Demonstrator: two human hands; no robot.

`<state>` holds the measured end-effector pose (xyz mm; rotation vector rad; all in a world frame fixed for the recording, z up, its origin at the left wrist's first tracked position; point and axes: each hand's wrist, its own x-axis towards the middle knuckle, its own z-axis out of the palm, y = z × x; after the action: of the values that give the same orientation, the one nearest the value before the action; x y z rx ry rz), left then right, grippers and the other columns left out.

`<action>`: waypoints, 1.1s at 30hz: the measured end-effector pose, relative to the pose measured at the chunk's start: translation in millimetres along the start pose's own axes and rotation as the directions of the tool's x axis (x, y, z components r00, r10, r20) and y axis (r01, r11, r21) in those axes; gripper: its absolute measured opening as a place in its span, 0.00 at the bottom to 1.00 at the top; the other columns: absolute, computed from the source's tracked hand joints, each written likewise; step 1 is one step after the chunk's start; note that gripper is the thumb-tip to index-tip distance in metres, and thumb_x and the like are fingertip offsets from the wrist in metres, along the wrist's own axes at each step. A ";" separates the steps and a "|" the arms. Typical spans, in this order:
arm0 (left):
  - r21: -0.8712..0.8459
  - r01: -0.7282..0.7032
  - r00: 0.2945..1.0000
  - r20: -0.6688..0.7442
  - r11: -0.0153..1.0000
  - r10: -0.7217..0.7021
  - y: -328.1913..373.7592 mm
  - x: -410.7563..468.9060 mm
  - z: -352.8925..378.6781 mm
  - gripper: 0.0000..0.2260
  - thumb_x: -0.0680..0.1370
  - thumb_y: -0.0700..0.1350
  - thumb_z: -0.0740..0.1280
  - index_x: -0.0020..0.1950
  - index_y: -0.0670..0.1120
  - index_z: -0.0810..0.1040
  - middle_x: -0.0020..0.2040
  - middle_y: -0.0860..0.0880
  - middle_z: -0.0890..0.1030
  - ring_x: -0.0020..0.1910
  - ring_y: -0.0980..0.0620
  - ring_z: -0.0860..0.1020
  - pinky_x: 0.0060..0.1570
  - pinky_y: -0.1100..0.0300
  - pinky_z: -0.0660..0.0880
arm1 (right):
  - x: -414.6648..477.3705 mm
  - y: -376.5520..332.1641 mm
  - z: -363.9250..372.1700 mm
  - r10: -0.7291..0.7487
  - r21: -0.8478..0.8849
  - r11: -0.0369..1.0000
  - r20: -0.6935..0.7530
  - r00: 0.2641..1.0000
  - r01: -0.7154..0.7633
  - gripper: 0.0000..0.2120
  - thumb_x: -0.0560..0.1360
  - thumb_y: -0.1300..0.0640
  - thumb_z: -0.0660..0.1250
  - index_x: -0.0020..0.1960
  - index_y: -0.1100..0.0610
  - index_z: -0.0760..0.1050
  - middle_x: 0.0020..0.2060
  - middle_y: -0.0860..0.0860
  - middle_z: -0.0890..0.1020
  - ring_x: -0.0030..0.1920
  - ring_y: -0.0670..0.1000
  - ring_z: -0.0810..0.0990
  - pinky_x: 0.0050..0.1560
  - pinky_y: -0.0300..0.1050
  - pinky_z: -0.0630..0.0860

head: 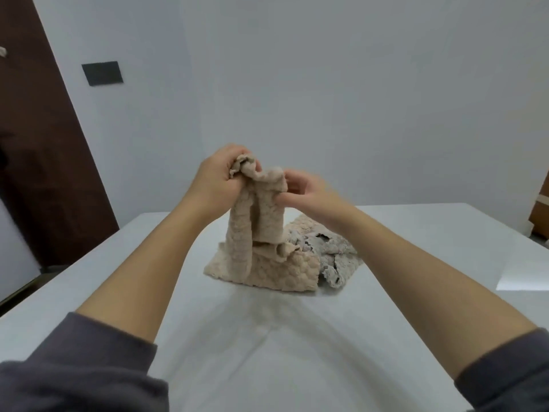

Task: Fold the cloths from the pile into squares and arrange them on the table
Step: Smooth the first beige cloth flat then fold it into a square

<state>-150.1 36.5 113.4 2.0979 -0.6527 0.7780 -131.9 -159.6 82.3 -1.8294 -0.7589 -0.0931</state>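
Both hands lift a beige cloth above the pile

No readable text, label, brand, number or sign shows on anything here.

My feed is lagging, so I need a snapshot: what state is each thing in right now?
Beige cloth: lifted, hanging crumpled, unfolded, lower end touching the pile.
Left hand: fist shut on the cloth's top.
Right hand: fingers pinching the cloth's upper edge.
Pile: beige and grey cloths, lying loosely, unfolded.
Table: no folded squares on it.
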 end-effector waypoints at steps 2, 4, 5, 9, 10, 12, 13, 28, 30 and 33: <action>0.064 0.013 0.999 -0.037 0.998 -0.011 8.2 0.5 -9.1 0.10 0.74 0.31 0.61 0.45 0.45 0.77 0.43 0.50 0.78 0.42 0.54 0.75 0.41 0.61 0.72 | -4.7 -7.7 -5.4 -0.007 -0.127 0.992 -0.010 1.000 0.006 0.10 0.75 0.60 0.68 0.56 0.57 0.80 0.50 0.58 0.83 0.50 0.49 0.81 0.60 0.54 0.77; 0.123 0.049 0.996 -0.077 0.991 -0.039 14.3 -0.5 -17.9 0.04 0.75 0.34 0.63 0.45 0.43 0.73 0.38 0.50 0.74 0.36 0.55 0.70 0.37 0.62 0.68 | -10.1 -16.3 -12.0 -0.057 -0.216 0.976 -0.080 0.995 0.038 0.10 0.74 0.55 0.72 0.48 0.63 0.79 0.43 0.58 0.80 0.42 0.49 0.79 0.52 0.50 0.79; 0.145 0.073 0.994 -0.095 0.987 -0.059 15.3 -0.5 -22.1 0.03 0.75 0.37 0.64 0.45 0.43 0.71 0.37 0.51 0.73 0.34 0.56 0.69 0.35 0.64 0.67 | -13.1 -21.8 -16.7 -0.077 -0.218 0.975 -0.115 0.990 0.051 0.12 0.73 0.55 0.73 0.44 0.63 0.77 0.37 0.54 0.78 0.37 0.47 0.77 0.44 0.44 0.77; 0.261 0.203 0.978 -0.008 0.944 -0.208 8.3 -1.3 -31.1 0.09 0.78 0.43 0.64 0.56 0.44 0.73 0.48 0.49 0.78 0.46 0.50 0.74 0.40 0.62 0.68 | -26.0 -34.4 -42.4 0.010 -0.242 0.970 -0.084 0.996 -0.030 0.14 0.72 0.54 0.74 0.33 0.52 0.72 0.27 0.43 0.74 0.30 0.43 0.73 0.35 0.37 0.70; 0.301 0.241 0.965 0.031 0.923 -0.261 4.4 -2.8 -29.8 0.10 0.78 0.46 0.64 0.58 0.44 0.73 0.50 0.49 0.77 0.48 0.49 0.75 0.39 0.63 0.68 | -27.8 -33.3 -47.0 0.039 -0.310 0.949 -0.062 0.997 -0.056 0.14 0.72 0.53 0.75 0.33 0.50 0.72 0.28 0.43 0.75 0.31 0.43 0.74 0.36 0.38 0.71; 0.377 0.300 0.927 0.103 0.877 -0.361 -5.5 -6.5 -24.8 0.11 0.79 0.50 0.63 0.57 0.45 0.71 0.51 0.48 0.77 0.49 0.48 0.75 0.39 0.61 0.69 | -28.9 -26.9 -54.2 0.057 -0.486 0.869 -0.093 0.994 -0.095 0.14 0.71 0.51 0.75 0.35 0.51 0.71 0.30 0.45 0.74 0.32 0.44 0.72 0.36 0.41 0.68; 0.379 0.323 0.907 0.137 0.867 -0.398 -10.4 -7.7 -22.3 0.12 0.80 0.52 0.61 0.57 0.45 0.70 0.52 0.48 0.76 0.50 0.47 0.75 0.42 0.58 0.70 | -29.0 -24.2 -58.2 0.046 -0.518 0.848 -0.138 0.989 -0.112 0.14 0.71 0.51 0.76 0.36 0.52 0.71 0.31 0.46 0.73 0.32 0.44 0.72 0.35 0.41 0.68; 0.443 0.437 0.172 0.813 0.782 -0.557 -53.9 -110.8 39.0 0.12 0.74 0.41 0.70 0.35 0.48 0.71 0.35 0.50 0.74 0.36 0.53 0.76 0.44 0.56 0.77 | -115.6 75.0 -26.4 0.725 -0.440 0.685 0.496 0.478 -0.581 0.09 0.75 0.50 0.72 0.48 0.56 0.82 0.44 0.51 0.84 0.47 0.53 0.82 0.51 0.48 0.79; 0.481 0.454 0.051 0.826 0.750 -0.562 -55.5 -122.0 46.8 0.10 0.70 0.49 0.71 0.37 0.47 0.72 0.38 0.49 0.73 0.39 0.52 0.74 0.44 0.58 0.76 | -125.2 91.1 -15.0 0.748 -0.453 0.644 0.543 0.383 -0.616 0.09 0.77 0.47 0.69 0.45 0.51 0.83 0.39 0.48 0.84 0.41 0.49 0.81 0.46 0.45 0.79; 0.457 0.611 0.066 0.785 0.646 -0.617 -56.5 -115.2 48.6 0.20 0.74 0.62 0.66 0.47 0.45 0.78 0.42 0.50 0.75 0.41 0.52 0.74 0.42 0.59 0.75 | -126.7 96.8 -13.4 0.766 -0.427 0.624 0.500 0.404 -0.654 0.15 0.78 0.43 0.64 0.49 0.53 0.81 0.36 0.46 0.80 0.35 0.46 0.77 0.38 0.40 0.76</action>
<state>-175.9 49.8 -20.8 2.3594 -0.1392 -1.0396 -176.3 -247.4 -43.9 -2.2247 -0.3241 1.1616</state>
